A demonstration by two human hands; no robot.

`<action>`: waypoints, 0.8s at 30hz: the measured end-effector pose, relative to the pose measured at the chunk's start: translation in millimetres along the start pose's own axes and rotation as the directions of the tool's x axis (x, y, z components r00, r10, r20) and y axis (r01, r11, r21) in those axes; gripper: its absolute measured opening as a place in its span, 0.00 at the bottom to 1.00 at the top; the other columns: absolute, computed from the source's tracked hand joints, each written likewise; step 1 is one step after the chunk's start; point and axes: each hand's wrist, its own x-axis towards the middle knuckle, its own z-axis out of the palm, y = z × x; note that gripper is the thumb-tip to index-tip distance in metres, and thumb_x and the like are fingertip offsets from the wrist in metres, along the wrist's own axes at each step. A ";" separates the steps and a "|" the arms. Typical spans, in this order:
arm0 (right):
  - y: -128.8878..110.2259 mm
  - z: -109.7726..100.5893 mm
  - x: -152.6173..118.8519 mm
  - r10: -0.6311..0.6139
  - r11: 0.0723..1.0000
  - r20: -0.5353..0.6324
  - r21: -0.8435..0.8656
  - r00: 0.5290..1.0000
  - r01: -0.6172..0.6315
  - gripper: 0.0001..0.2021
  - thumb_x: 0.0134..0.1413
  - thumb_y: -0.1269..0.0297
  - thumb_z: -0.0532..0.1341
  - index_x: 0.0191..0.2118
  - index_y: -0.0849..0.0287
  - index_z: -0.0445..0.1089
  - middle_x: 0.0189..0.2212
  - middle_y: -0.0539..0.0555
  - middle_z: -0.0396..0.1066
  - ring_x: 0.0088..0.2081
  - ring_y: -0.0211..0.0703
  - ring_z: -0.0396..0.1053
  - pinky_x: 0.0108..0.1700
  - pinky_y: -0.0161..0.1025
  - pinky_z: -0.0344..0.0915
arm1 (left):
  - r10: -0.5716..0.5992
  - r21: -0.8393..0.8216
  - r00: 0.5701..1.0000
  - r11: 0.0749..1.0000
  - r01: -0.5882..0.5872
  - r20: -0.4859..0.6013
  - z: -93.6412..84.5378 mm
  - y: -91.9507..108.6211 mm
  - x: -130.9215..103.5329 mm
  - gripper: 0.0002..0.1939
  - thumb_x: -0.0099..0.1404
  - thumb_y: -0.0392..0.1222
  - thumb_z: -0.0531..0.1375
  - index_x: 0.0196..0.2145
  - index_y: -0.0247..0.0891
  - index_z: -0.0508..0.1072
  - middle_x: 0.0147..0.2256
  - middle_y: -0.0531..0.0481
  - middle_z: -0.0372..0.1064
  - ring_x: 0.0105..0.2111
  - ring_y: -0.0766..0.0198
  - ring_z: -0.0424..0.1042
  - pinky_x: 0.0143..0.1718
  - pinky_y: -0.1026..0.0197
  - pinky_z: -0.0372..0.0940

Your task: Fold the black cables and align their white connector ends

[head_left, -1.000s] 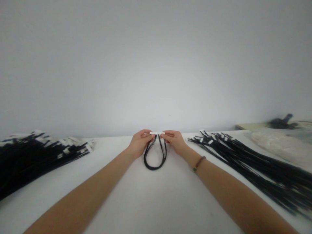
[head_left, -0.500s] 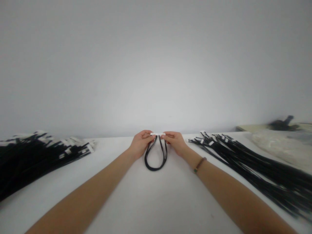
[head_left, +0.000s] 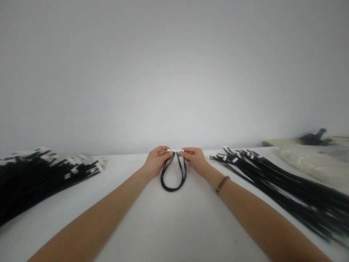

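Note:
A black cable harness (head_left: 173, 189) hangs in a U-shaped loop between my two hands, in the middle of the head view. At its top, the white connectors (head_left: 175, 150) of its two ends are side by side; whether they touch I cannot tell. My left hand (head_left: 157, 161) pinches the left connector end between thumb and fingers. From the other side, my right hand (head_left: 194, 159) grips the right connector end the same way. Fingertips partly hide the connectors.
A thick pile of black cables (head_left: 32, 185) with white connectors lies on the white table (head_left: 163, 225) at the left. Another spread of black cables (head_left: 280, 185) lies at the right, beside a clear plastic bag (head_left: 308, 162). A pale wall (head_left: 174, 72) stands behind.
Both hands keep their hold on the cable harness. The view has shifted very slightly, and the white ends look a little closer in line.

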 end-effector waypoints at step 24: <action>-1.6 0.5 -1.6 -0.013 1.000 0.020 -0.022 1.000 0.014 0.15 0.30 0.62 0.65 0.28 0.66 0.71 0.19 0.51 0.66 0.20 0.30 0.55 0.22 0.31 0.51 | -0.004 0.022 1.000 1.000 0.003 0.027 0.2 0.9 -1.0 0.15 0.44 0.38 0.64 0.30 0.33 0.65 0.21 0.53 0.64 0.22 0.73 0.63 0.24 0.69 0.56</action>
